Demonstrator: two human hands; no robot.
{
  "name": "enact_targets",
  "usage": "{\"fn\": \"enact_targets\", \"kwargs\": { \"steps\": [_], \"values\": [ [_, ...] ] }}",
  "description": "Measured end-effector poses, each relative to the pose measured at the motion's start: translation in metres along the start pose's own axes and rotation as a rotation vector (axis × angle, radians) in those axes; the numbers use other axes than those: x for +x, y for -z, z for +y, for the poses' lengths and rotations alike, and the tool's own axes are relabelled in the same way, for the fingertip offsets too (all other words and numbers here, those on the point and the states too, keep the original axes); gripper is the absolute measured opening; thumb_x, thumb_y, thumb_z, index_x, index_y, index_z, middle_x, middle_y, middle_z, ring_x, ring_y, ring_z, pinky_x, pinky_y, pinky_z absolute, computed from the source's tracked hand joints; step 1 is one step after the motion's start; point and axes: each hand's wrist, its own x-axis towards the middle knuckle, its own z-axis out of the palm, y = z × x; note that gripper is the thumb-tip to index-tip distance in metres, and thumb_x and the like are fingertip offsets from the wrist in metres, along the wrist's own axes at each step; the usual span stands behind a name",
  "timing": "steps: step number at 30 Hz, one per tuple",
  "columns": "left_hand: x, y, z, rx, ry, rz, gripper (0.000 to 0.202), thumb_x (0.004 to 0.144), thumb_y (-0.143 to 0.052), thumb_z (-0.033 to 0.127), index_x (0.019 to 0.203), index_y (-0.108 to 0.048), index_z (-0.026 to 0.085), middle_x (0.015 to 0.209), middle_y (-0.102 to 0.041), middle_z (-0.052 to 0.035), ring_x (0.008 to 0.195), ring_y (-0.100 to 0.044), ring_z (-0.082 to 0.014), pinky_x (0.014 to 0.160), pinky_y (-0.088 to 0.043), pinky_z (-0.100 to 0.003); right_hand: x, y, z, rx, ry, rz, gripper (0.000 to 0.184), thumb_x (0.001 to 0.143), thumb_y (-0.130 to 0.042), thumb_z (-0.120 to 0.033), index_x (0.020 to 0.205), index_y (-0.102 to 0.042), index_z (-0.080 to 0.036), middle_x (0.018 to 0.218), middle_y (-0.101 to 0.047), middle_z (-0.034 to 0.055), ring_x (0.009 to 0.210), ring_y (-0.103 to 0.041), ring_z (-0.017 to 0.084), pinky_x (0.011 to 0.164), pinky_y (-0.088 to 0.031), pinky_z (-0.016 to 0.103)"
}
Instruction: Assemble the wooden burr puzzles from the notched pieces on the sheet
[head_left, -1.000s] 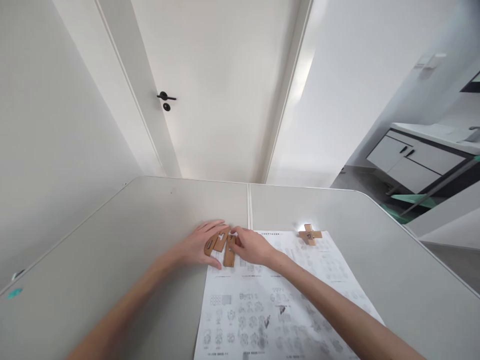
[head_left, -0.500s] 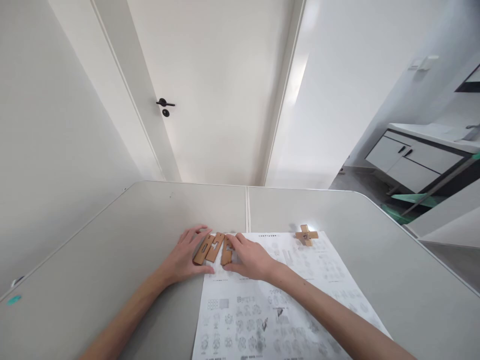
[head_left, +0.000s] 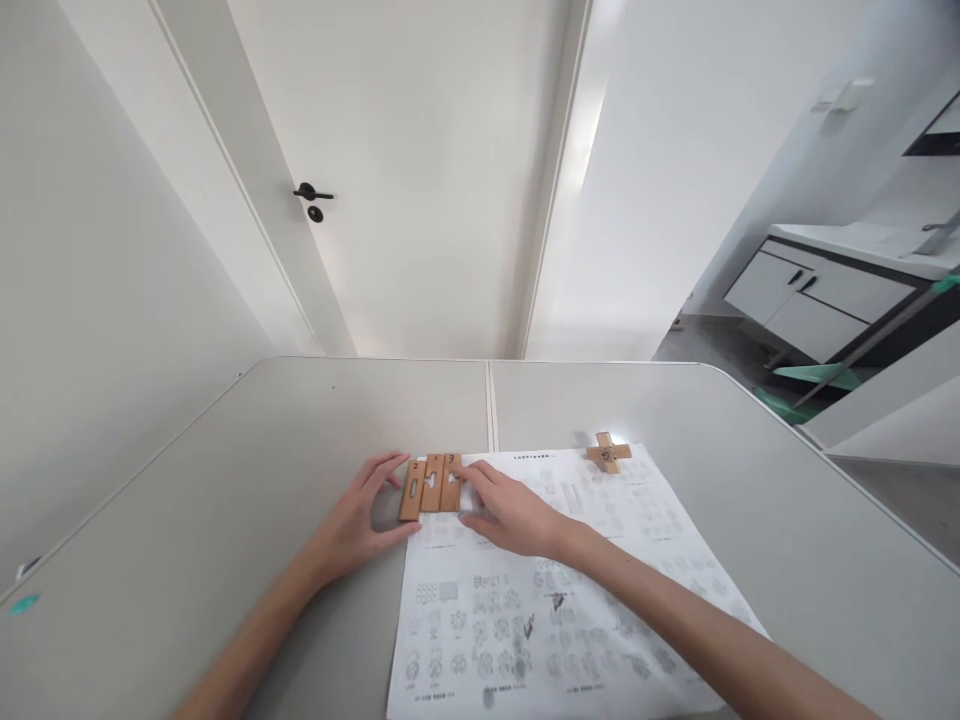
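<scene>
Three flat wooden puzzle pieces [head_left: 431, 485] with cut-out slots lie side by side at the top left corner of a printed sheet [head_left: 540, 600]. My left hand [head_left: 360, 515] rests on the grey table [head_left: 225, 500] with its spread fingers against the left side of the pieces. From the other side, my right hand [head_left: 502, 510] lies on the sheet, its fingertips touching the rightmost piece. Neither hand grips anything. An assembled wooden cross [head_left: 607, 452] sits at the sheet's top right corner, apart from both hands.
The table is two grey tops joined by a seam [head_left: 489, 400]. Behind it stand a white door with a black handle [head_left: 311, 192] and white walls. A white cabinet [head_left: 810, 300] is at the far right. A teal mark [head_left: 22, 604] lies at the table's left edge.
The three wooden pieces were fanned out at angles under my fingers; they now lie straight and parallel, pushed together. Both hands have spread out to the sides of them.
</scene>
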Motion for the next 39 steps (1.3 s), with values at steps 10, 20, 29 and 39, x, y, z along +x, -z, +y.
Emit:
{"fn": "enact_targets", "kwargs": {
  "steps": [10, 20, 29, 39],
  "values": [
    [0.006, -0.001, -0.007, 0.03, 0.046, -0.043, 0.074, 0.086, -0.074, 0.049, 0.149, -0.038, 0.036, 0.151, -0.041, -0.0086, 0.11, -0.063, -0.025, 0.099, -0.055, -0.045, -0.078, 0.052, 0.024, -0.056, -0.025, 0.226, 0.032, 0.106, -0.038, -0.029, 0.134, -0.054, -0.03, 0.132, -0.061, 0.0098, 0.109, -0.066, 0.027, 0.091, -0.056, 0.045],
    [0.017, 0.003, -0.009, 0.08, 0.022, 0.141, 0.061, 0.089, -0.069, 0.052, 0.141, -0.048, 0.029, 0.12, -0.055, -0.0073, 0.081, -0.059, -0.0178, 0.082, -0.055, -0.038, -0.121, 0.067, 0.109, -0.115, -0.408, 0.818, 0.044, 0.101, -0.044, -0.057, 0.128, -0.057, -0.024, 0.126, -0.055, 0.0159, 0.099, -0.062, 0.028, 0.063, -0.054, 0.036],
    [0.043, -0.027, 0.05, -0.036, 0.051, 0.218, 0.031, 0.1, -0.052, 0.047, 0.119, -0.062, 0.025, 0.109, -0.061, -0.0063, 0.095, -0.063, -0.0212, 0.089, -0.053, -0.038, -0.111, 0.066, 0.134, 0.096, -0.536, 0.738, 0.045, 0.1, -0.042, -0.06, 0.105, -0.06, -0.019, 0.097, -0.07, 0.0104, 0.082, -0.064, 0.025, 0.075, -0.049, 0.037],
    [0.083, -0.093, 0.132, -0.232, 0.028, -0.091, 0.03, 0.099, -0.057, 0.044, 0.125, -0.058, 0.027, 0.12, -0.067, -0.0077, 0.102, -0.063, -0.0235, 0.093, -0.053, -0.041, -0.108, 0.065, 0.094, 0.334, -0.347, 0.662, 0.037, 0.102, -0.044, -0.053, 0.109, -0.06, -0.021, 0.093, -0.069, 0.0059, 0.073, -0.061, 0.02, 0.064, -0.047, 0.03]
  ]
}}
